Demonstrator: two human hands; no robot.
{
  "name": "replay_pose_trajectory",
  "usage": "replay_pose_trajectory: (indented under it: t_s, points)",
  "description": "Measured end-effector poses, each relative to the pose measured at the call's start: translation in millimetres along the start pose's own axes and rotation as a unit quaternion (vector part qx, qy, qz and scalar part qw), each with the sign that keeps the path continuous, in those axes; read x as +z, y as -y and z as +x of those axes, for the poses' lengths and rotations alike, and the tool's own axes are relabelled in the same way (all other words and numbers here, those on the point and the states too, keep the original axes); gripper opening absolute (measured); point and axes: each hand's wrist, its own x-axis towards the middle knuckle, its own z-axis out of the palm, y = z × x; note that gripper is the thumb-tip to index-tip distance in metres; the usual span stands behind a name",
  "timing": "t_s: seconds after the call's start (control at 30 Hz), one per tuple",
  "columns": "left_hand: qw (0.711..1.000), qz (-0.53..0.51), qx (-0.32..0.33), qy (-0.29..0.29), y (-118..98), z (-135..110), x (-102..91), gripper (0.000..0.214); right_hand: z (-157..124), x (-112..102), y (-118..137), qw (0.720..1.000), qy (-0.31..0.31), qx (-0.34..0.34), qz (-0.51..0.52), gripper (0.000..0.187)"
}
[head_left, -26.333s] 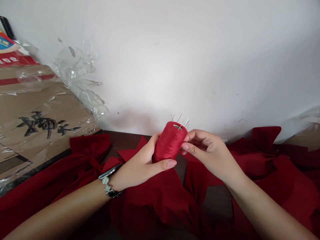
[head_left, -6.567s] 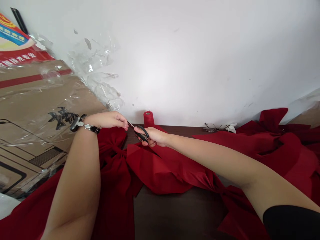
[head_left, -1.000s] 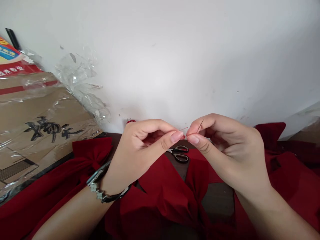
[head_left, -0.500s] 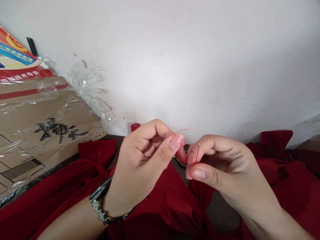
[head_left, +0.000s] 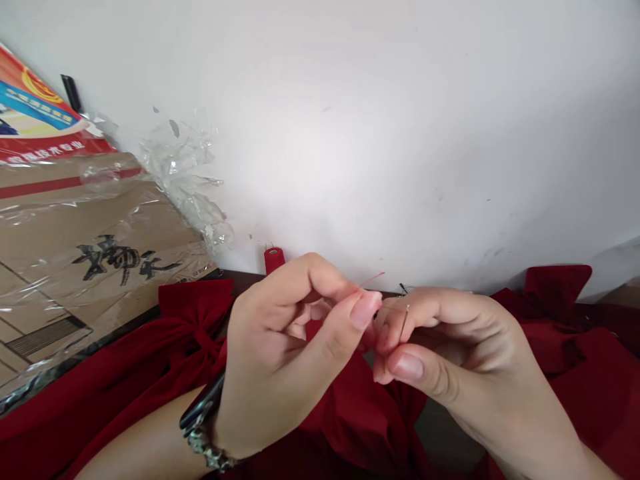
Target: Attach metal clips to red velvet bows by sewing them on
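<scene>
Between thumb and forefinger, my left hand (head_left: 300,333) pinches a red thread (head_left: 373,278), whose short free end sticks out up and to the right past the fingertips. My right hand (head_left: 450,353) is closed on a thin sewing needle (head_left: 405,323), which stands nearly upright above the thumb. The thread's tip lies a little to the left of the needle's top and higher than it. The fingertips of both hands are close together. Whether the thread touches the needle, I cannot tell. Red fabric (head_left: 355,420) lies below the hands.
Behind my left hand stands a red thread spool (head_left: 273,259) with pins or needles in its top. A cardboard box (head_left: 45,227) wrapped in clear plastic (head_left: 190,180) leans at the left. More red fabric (head_left: 580,360) lies at the right. A white wall (head_left: 375,133) rises behind.
Both hands have moved slightly down and right in the view. The thread end and needle have shifted with them, and more of the spool shows.
</scene>
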Motion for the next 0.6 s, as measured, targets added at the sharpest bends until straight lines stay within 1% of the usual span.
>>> replay_pose_trajectory:
  t_s: [0.2, 0.3, 0.43, 0.6]
  points:
    - [0.997, 0.065, 0.033, -0.006, -2.9, -0.2, -1.9, 0.022, -1.2, 1.7, 0.4, 1.0, -0.004, -0.019, -0.022, 0.012]
    - [0.992, 0.114, 0.049, -0.009, -4.1, -0.8, -4.7, 0.022, -0.6, 2.2, 0.8, 0.999, -0.012, -0.026, -0.035, 0.011]
    - [0.98, 0.185, 0.074, -0.024, -6.6, -1.8, -5.8, 0.022, 0.4, 1.9, 0.7, 0.999, -0.013, -0.02, -0.04, 0.011]
    - [0.971, 0.221, 0.092, -0.017, -9.2, -1.6, -5.6, 0.018, -1.0, 2.7, 0.0, 0.999, -0.012, -0.014, -0.041, 0.009]
